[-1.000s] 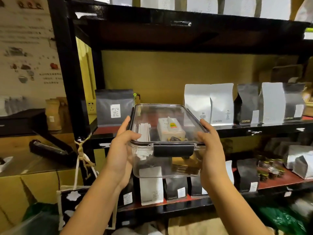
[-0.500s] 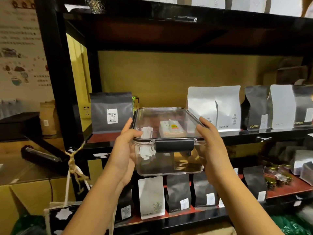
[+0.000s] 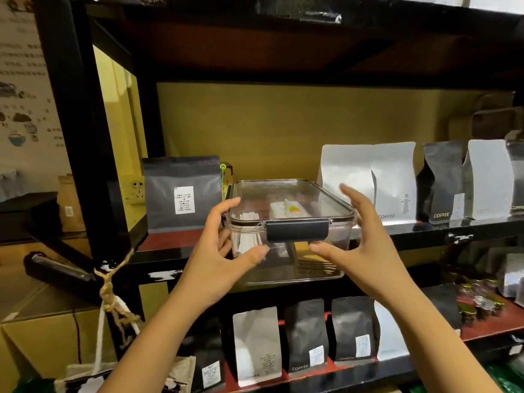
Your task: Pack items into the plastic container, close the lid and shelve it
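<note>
L hand (image 3: 215, 256) grips container (image 3: 286, 199); R hand (image 3: 365, 245) loose, fingers spread. Bags (image 3: 394, 182): "COFFEE".

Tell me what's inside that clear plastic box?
Through the clear plastic box: white paper sachets at left, a white packet with a yellow label in the middle, something tan lower down. Its black clasp hides part.

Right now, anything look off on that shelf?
One thing: the plastic container seems to jut past the shelf's front lip, its base showing in front of it. Only the left hand curls round a corner, and the right hand has its fingers spread. The latch looks closed; nothing is spilled.
</note>
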